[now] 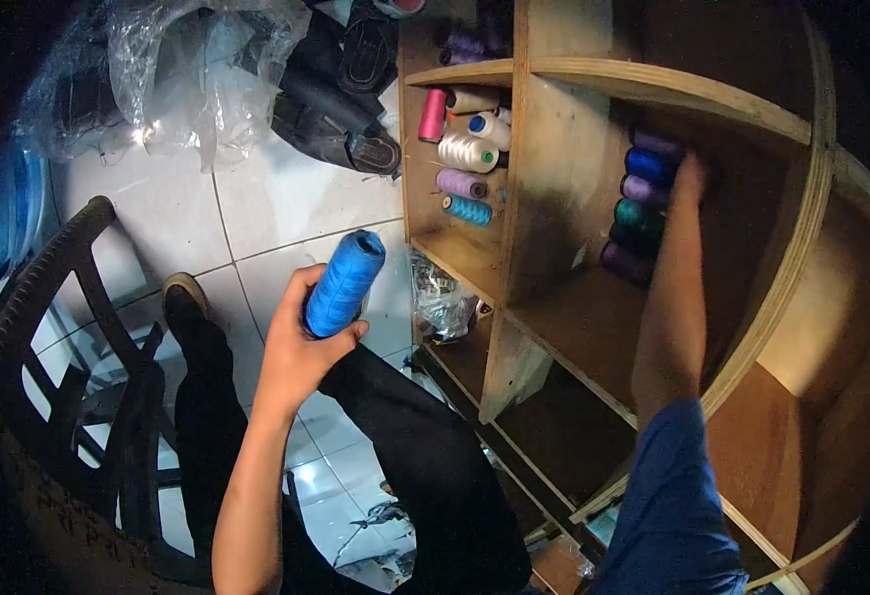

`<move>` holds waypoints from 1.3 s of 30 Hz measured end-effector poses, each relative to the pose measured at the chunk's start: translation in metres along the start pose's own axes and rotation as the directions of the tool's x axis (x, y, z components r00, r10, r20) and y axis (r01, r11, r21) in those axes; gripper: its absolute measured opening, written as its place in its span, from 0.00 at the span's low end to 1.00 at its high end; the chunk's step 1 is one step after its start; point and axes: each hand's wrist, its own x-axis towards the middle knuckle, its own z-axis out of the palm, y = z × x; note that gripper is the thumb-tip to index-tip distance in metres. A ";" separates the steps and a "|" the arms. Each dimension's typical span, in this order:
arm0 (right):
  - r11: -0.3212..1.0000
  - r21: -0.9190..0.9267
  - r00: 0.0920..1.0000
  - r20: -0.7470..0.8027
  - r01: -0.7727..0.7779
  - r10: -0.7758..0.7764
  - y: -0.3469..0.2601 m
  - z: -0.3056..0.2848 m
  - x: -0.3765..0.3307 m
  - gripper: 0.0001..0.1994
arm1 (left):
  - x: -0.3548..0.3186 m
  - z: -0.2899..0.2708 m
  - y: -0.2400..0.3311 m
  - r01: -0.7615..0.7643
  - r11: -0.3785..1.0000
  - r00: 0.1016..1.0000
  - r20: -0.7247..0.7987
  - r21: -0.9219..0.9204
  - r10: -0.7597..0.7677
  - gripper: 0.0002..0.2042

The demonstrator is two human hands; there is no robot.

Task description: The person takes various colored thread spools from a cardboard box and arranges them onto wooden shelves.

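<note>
My left hand (296, 349) is wrapped round a bright blue spool of thread (348, 282), held tilted over the floor. My right hand (691, 180) reaches into the right compartment of a wooden shelf (568, 297), at the far end of a row of lying spools. Its fingers are in shadow, and I cannot make out whether they grip anything. That row includes a dark blue spool (648, 165), a lilac spool (641, 191), a green spool (637, 220) and a dark purple spool (624, 262).
The smaller left compartment holds a pink spool (432, 115), a white spool (466, 152), a light blue spool (466, 209) and others. Black sandals (346, 129) and clear plastic wrap (222, 94) lie on the tiled floor. A dark chair frame (108, 297) stands left.
</note>
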 end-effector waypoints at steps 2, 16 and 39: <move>0.996 -0.065 0.988 -0.149 -0.054 0.044 -0.056 -0.010 -0.073 0.17 | 0.000 0.001 -0.001 -0.015 1.000 1.000 -0.006 0.022 0.015 0.23; 0.940 0.308 -0.018 0.949 -0.145 -0.314 -0.157 -0.099 -0.313 0.17 | 0.009 0.007 -0.020 -0.307 0.877 0.952 0.125 0.370 0.281 0.31; 0.983 -0.073 0.937 0.320 0.169 -0.137 -0.067 -0.041 -0.038 0.28 | 0.015 0.004 -0.018 -0.176 0.933 0.969 0.220 0.314 0.108 0.49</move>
